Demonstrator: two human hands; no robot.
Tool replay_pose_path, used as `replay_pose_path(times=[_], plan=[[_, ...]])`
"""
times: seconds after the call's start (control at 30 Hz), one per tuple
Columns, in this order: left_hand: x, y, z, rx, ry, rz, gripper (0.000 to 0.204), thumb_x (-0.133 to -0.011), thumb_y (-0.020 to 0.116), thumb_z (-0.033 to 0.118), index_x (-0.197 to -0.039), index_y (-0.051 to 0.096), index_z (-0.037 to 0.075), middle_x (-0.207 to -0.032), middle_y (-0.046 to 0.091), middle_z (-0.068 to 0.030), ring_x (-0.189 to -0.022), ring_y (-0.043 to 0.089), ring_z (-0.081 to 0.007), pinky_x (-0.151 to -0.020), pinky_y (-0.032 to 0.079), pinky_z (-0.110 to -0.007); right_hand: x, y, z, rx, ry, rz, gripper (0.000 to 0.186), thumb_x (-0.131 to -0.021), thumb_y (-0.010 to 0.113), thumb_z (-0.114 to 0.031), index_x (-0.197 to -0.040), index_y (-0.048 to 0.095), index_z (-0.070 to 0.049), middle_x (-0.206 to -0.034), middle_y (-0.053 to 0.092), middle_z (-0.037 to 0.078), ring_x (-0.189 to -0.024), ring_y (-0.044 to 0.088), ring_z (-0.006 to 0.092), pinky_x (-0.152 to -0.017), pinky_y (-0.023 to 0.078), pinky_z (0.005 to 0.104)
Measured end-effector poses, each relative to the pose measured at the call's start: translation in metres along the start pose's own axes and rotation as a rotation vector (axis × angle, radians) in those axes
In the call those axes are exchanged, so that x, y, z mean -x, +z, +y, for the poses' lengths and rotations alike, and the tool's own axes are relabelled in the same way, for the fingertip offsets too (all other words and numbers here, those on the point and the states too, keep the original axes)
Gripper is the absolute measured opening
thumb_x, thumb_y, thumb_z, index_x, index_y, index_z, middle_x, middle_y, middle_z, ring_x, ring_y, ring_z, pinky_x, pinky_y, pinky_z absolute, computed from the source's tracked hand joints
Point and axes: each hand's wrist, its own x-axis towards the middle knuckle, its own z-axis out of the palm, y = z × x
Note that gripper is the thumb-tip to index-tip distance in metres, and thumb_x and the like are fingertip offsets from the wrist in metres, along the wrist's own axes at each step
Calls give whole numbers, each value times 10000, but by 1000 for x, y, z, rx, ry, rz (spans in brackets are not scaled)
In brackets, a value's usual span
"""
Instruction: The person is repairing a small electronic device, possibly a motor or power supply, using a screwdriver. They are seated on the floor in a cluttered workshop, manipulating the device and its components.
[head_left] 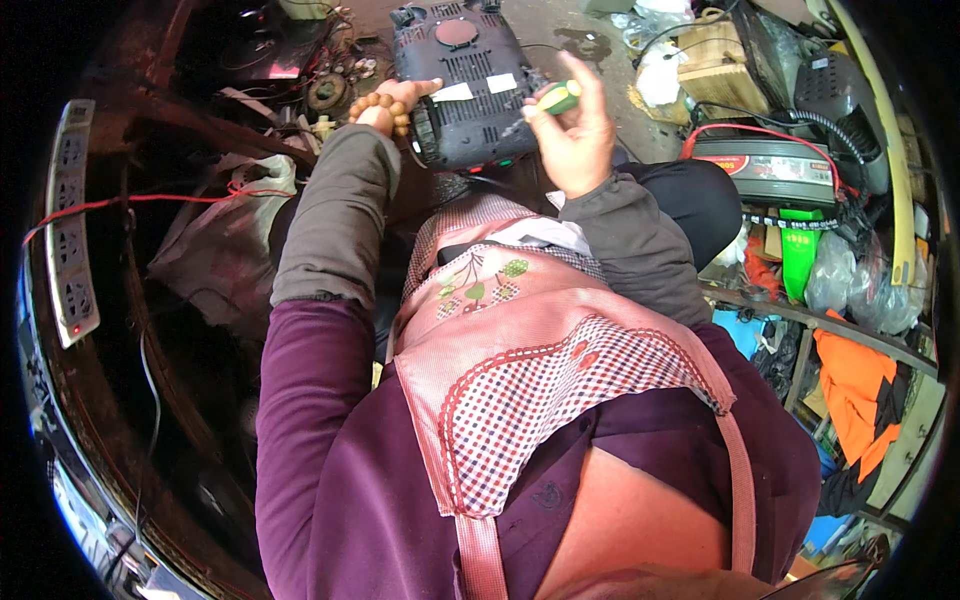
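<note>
Left hand touches device; right hand holds tool.

– What colour are the sleeves?
– Grey lower down, purple above.
– And the apron?
– Pink, with 2 straps, a checked panel and green leaf motifs.
– Anything else?
– 1 brown bead bracelet.

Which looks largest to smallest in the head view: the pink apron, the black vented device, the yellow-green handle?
1. Pink apron, helped by being nearer the camera
2. Black vented device
3. Yellow-green handle, partly covered by the right hand
</note>
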Motion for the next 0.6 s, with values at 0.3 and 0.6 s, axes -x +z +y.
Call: replay_pose_path(times=[0.3,0.6], plan=[[-13,-2,1,63,-13,-32,613,-865,886,407,-1203,743,-83,-1059,774,-144,-877,721,-255,-826,546,-348,18,-34,35,149,135,19,736,-920,737,93,-1577,463,-91,-1045,704,63,-951,712,131,-860,594,298],[-32,-4,-5,15,-89,-48,559,-882,851,463,-1161,728,-6,-994,744,-111,-905,712,-252,-814,547,-375,17,-31,29,522,-64,-132,662,-893,762,52,-1503,571,-123,-1097,720,99,-974,741,201,-826,616,350]])
